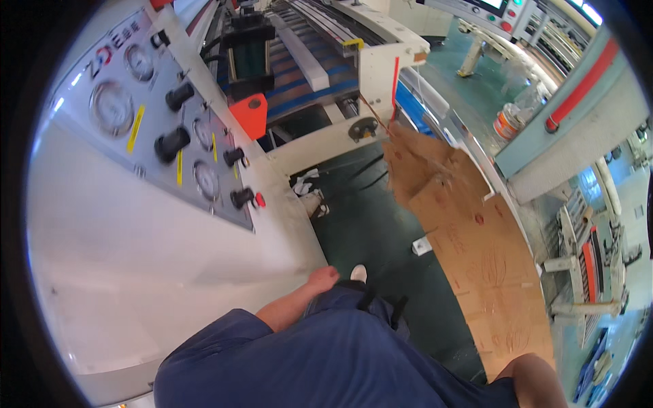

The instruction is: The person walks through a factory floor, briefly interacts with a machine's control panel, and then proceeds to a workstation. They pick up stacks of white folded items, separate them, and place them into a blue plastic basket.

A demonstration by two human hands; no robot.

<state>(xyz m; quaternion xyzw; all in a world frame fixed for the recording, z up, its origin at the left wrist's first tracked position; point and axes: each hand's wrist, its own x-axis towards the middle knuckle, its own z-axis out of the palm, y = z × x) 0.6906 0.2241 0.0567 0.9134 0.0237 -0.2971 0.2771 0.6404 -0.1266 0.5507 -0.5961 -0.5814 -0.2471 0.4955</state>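
The left grip (322, 277) hangs curled, holding nothing, just beside the white machine (136, 272). The right grip is hidden below the frame, its state untellable; cardboard sheets (476, 258) lie beyond that forearm (537, 377).

Flat brown cardboard sheets (486, 251) lie along the floor at right, faintly printed. Yellow strip labels (136, 128) sit on the grey gauge panel (160, 115) at left; a screen (491, 4) shows top centre

Brown cardboard sheets (486, 258), flat and unfolded, stacked leaning on edge along the right side, running from the near right to the far middle. Cut flaps and faint prints show on the face; the far end looks bent and ragged.
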